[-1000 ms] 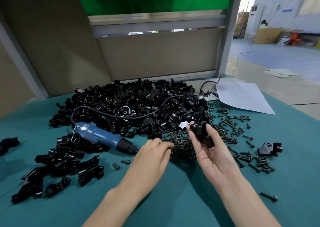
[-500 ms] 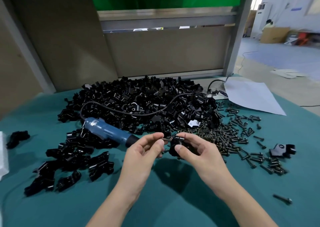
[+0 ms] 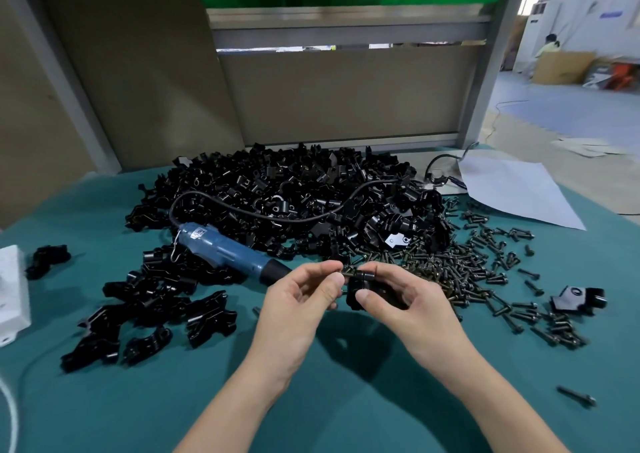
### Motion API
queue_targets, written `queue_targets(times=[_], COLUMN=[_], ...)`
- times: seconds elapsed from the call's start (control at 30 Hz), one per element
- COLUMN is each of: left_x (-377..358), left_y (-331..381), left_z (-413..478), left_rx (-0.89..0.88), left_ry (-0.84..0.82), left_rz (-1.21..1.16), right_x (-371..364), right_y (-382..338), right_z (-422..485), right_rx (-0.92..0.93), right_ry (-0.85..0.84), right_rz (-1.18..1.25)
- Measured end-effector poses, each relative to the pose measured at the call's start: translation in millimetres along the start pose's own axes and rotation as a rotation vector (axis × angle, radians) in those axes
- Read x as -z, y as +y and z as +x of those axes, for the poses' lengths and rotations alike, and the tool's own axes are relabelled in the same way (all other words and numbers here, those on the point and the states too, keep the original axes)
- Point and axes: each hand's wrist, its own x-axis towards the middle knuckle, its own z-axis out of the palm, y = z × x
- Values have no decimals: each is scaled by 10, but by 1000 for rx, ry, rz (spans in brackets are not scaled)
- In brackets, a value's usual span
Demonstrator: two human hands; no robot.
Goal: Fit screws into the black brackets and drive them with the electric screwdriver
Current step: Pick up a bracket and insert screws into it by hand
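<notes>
My right hand (image 3: pixel 412 300) grips a black bracket (image 3: pixel 360 288) above the green table, thumb on its front. My left hand (image 3: pixel 301 296) pinches a dark screw (image 3: pixel 348 271) whose tip touches the top of that bracket. The blue electric screwdriver (image 3: pixel 225 251) lies on the table just left of my hands, its black tip pointing toward them, its cord looping back over the big heap of black brackets (image 3: pixel 294 196). Loose screws (image 3: pixel 467 269) are scattered right of my hands.
A smaller group of brackets (image 3: pixel 152 307) lies at the left, one more bracket (image 3: pixel 578 298) at the far right. A white sheet (image 3: pixel 512 189) lies at the back right, a white box (image 3: pixel 10 290) at the left edge, a lone screw (image 3: pixel 576 397) near the right front.
My left hand came off the screw pile with a screw and met the right hand, which brought the bracket down and left; the screw now touches the bracket.
</notes>
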Motion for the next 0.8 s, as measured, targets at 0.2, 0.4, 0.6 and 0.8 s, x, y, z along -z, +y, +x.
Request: queue_targets(times=[0.2,0.4,0.6,0.8], left_x=[-2,51,85,122], left_y=[-49,-41,21,-11], left_z=[-27,27,52,42], left_rx=[28,104,230,281], left_ry=[11,-94,-71,-141], left_rz=[214,123,-2,82], right_x=[-40,-19,-14,-14], right_y=[33,23,30,19], right_z=[-26,-10,-11,-10], right_rx=[19,50,54,88], right_ry=[-62,-53,-48,-101], right_rz=[-104,-139,-129,-160])
